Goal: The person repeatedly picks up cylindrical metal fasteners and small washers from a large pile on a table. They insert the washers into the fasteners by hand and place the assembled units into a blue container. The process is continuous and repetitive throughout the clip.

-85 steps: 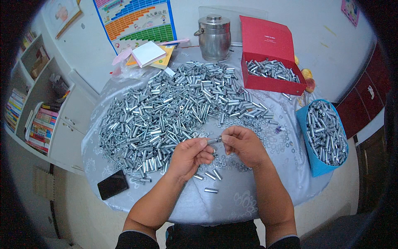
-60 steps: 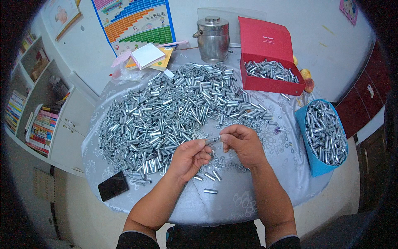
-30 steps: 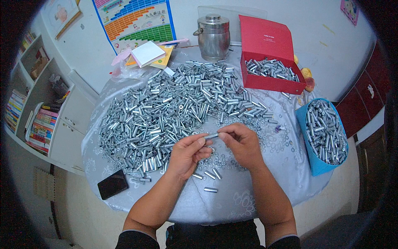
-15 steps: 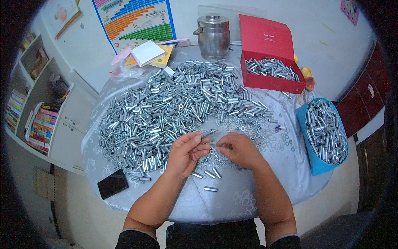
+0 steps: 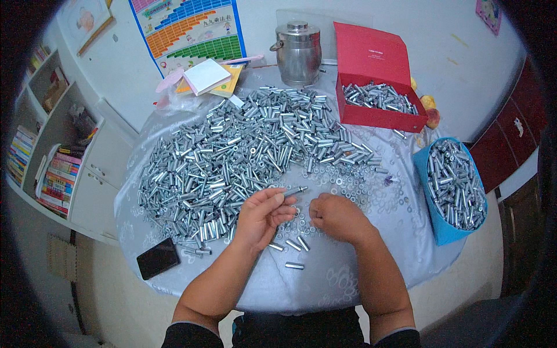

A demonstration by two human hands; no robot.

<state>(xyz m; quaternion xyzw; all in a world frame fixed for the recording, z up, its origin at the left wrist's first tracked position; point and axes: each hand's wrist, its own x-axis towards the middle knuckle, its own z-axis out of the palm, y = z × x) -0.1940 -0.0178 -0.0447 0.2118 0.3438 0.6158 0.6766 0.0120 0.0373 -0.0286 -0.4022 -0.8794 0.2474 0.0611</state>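
Left hand [image 5: 262, 216] is raised slightly off the cloth, palm turned inward, thumb and fingers pinching a short silver metal bolt with sleeve [image 5: 294, 190] by its near end; the bolt points right and far, held just above the near edge of the large heap of silver metal sleeves [image 5: 243, 151]. Right hand [image 5: 338, 216] lies knuckles up just right of the left, fingers curled down onto the scatter of small flat metal washers [image 5: 354, 185]; whether it grips anything cannot be told, since the fingertips are hidden. Both forearms enter from the near edge. A few loose sleeves lie near the hands on the round table with pale grey cloth [image 5: 325, 284]. Far right: open red cardboard box [image 5: 371, 113], lid upright, holding sleeves. Right edge: blue tub [image 5: 432, 223] full of sleeves. Far centre: lidded steel pot [image 5: 297, 52]. Far left wall: multicoloured chart poster [image 5: 188, 29]. Near left: black phone [image 5: 158, 258], lying flat.
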